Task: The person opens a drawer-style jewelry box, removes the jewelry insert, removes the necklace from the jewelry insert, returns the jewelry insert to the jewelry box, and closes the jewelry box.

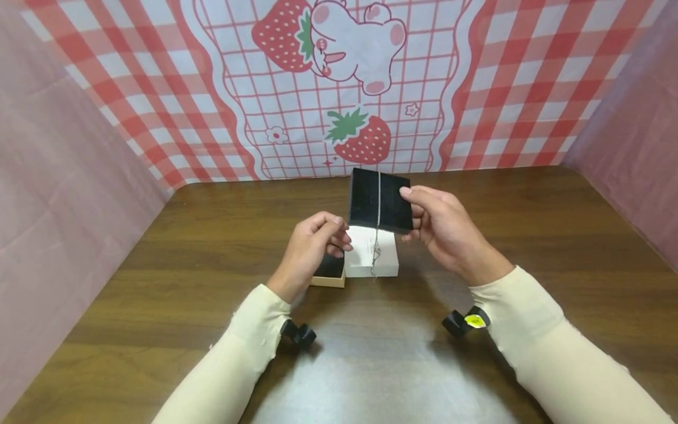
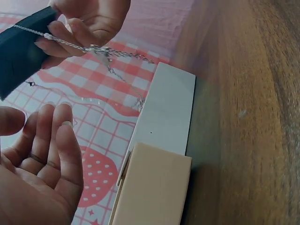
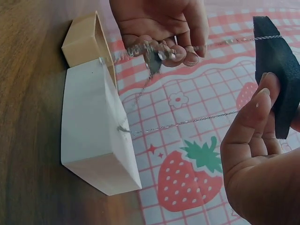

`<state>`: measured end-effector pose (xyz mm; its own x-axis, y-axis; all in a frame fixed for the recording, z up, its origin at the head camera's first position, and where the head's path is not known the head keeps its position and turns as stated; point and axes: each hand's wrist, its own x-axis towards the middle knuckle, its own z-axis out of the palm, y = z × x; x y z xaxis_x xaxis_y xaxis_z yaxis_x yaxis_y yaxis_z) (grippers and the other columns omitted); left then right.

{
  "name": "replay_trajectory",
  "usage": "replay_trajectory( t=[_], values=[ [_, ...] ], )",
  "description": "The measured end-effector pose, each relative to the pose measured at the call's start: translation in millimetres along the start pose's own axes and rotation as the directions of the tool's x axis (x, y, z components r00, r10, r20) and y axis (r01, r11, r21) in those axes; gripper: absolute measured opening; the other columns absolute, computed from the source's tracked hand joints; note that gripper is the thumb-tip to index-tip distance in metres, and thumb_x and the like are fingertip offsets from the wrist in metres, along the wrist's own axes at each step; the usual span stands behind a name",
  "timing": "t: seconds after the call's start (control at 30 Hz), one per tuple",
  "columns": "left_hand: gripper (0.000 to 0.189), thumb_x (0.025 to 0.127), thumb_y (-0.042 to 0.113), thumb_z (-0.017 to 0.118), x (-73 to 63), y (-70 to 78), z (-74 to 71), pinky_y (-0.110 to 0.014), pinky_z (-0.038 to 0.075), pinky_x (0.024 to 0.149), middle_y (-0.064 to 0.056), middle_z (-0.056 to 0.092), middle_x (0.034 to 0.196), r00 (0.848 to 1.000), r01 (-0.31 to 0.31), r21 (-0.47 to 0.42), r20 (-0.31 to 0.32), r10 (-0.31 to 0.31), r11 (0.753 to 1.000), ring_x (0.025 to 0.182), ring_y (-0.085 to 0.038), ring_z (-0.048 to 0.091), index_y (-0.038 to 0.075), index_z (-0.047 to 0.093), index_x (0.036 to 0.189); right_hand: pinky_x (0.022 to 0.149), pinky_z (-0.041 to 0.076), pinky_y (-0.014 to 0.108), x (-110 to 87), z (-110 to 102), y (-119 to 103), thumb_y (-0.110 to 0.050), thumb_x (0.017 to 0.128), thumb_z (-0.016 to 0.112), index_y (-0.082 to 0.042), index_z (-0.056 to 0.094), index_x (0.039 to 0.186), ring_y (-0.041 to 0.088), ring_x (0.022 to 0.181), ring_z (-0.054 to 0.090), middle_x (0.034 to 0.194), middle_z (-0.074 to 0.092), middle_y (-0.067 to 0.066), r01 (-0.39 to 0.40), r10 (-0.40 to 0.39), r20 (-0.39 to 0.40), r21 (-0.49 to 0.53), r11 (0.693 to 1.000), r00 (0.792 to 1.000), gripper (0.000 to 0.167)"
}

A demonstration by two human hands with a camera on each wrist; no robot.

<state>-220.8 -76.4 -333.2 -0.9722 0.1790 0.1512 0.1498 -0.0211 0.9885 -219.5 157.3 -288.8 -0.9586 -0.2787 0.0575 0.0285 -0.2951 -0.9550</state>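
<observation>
Between its thumb and fingers, my right hand pinches the right edge of a black square foam pad, held up and tilted above the boxes. A thin silver chain necklace runs round the pad and dangles below it in a tangled cluster, in front of the white box. My left hand is near the pad's lower left corner, palm turned inward. Its fingers are loosely bent, and in the left wrist view nothing shows between them. Hanging loops of the necklace appear in the right wrist view.
A cream box with a black inside stands against the white box's left side, partly behind my left hand. Both boxes are on a brown wooden table. A red-and-white checked cloth with strawberries hangs at the back; pink cloth covers both sides.
</observation>
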Motion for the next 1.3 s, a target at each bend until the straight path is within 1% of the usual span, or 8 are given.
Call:
replay_trajectory(
  t=[0.2,0.3,0.4,0.6,0.77,1.0,1.1,1.3],
  values=[
    [0.025,0.102,0.014,0.055,-0.8,5.6,-8.2,-0.030,0.055,0.061,-0.014,0.067,0.081,0.987,-0.161,0.003,-0.019,0.161,0.987,0.070,-0.021,0.069,-0.009,0.063,0.096,0.056,0.050,0.025,-1.9,4.8,-4.6,-0.025,0.102,0.059,-0.002,0.060,0.108,0.016,0.067,0.063,0.085,0.070,0.008,0.030,-0.030,-0.019,0.004,1.000,0.999,0.024],
    [0.023,0.101,0.013,0.055,-1.7,4.9,-9.9,-0.030,0.055,0.060,-0.014,0.067,0.081,0.978,-0.207,-0.005,-0.004,0.207,0.978,0.070,-0.023,0.068,-0.007,0.065,0.094,0.056,0.051,0.025,-3.8,5.9,-4.0,-0.024,0.102,0.059,-0.002,0.060,0.105,0.016,0.066,0.062,0.083,0.069,0.008,0.030,-0.030,-0.035,0.001,1.000,0.999,0.022],
    [0.024,0.101,0.012,0.054,-2.4,3.4,-8.3,-0.030,0.055,0.061,-0.017,0.067,0.081,0.969,-0.242,0.020,0.050,0.241,0.970,0.070,-0.025,0.068,-0.009,0.066,0.095,0.055,0.051,0.025,-4.8,5.6,-2.1,-0.023,0.102,0.058,-0.002,0.060,0.102,0.016,0.065,0.061,0.081,0.068,0.008,0.030,-0.030,-0.042,0.005,1.000,0.999,0.021],
    [0.026,0.101,0.010,0.055,-4.4,4.8,-1.5,-0.031,0.055,0.062,-0.019,0.066,0.078,0.935,-0.323,0.085,0.182,0.304,0.943,0.068,-0.027,0.067,-0.013,0.068,0.101,0.054,0.050,0.025,-4.8,4.8,-0.4,-0.023,0.102,0.060,-0.003,0.061,0.098,0.015,0.062,0.060,0.080,0.069,0.008,0.057,-0.055,-0.047,0.026,0.998,0.997,0.021],
    [0.024,0.100,0.011,0.058,-8.0,6.8,1.1,-0.031,0.054,0.061,-0.013,0.066,0.078,0.929,-0.331,0.099,0.210,0.305,0.938,0.069,-0.025,0.066,-0.010,0.069,0.104,0.053,0.050,0.026,-3.2,6.4,-1.5,-0.021,0.101,0.060,-0.004,0.062,0.094,0.015,0.061,0.060,0.077,0.069,0.008,0.061,-0.059,-0.046,0.040,0.997,0.997,0.019],
    [0.019,0.097,0.008,0.062,-10.3,6.3,4.1,-0.031,0.054,0.061,-0.024,0.066,0.084,0.922,-0.327,0.052,0.235,0.307,0.944,0.068,-0.022,0.066,-0.008,0.070,0.104,0.054,0.050,0.026,-2.8,6.6,-2.5,-0.023,0.102,0.060,-0.004,0.062,0.096,0.014,0.062,0.061,0.079,0.070,0.008,0.052,-0.051,-0.056,0.022,0.998,0.997,0.020],
    [0.018,0.095,0.008,0.065,-10.9,6.1,5.9,-0.033,0.055,0.061,-0.020,0.069,0.088,0.926,-0.319,0.055,0.231,0.299,0.946,0.068,-0.022,0.066,-0.006,0.071,0.105,0.055,0.050,0.025,-2.4,6.4,-2.5,-0.024,0.101,0.061,-0.004,0.062,0.097,0.014,0.062,0.061,0.078,0.070,0.008,0.046,-0.045,-0.060,0.015,0.999,0.997,0.020],
    [0.018,0.094,0.010,0.068,-12.4,5.7,9.0,-0.049,0.055,0.063,-0.012,0.071,0.090,0.938,-0.299,0.094,0.210,0.275,0.950,0.069,-0.024,0.066,-0.003,0.072,0.105,0.056,0.051,0.025,-2.1,5.7,-1.1,-0.025,0.100,0.063,-0.003,0.060,0.100,0.014,0.062,0.060,0.077,0.068,0.007,0.023,-0.024,-0.072,-0.003,1.000,0.997,0.022]
  ],
)
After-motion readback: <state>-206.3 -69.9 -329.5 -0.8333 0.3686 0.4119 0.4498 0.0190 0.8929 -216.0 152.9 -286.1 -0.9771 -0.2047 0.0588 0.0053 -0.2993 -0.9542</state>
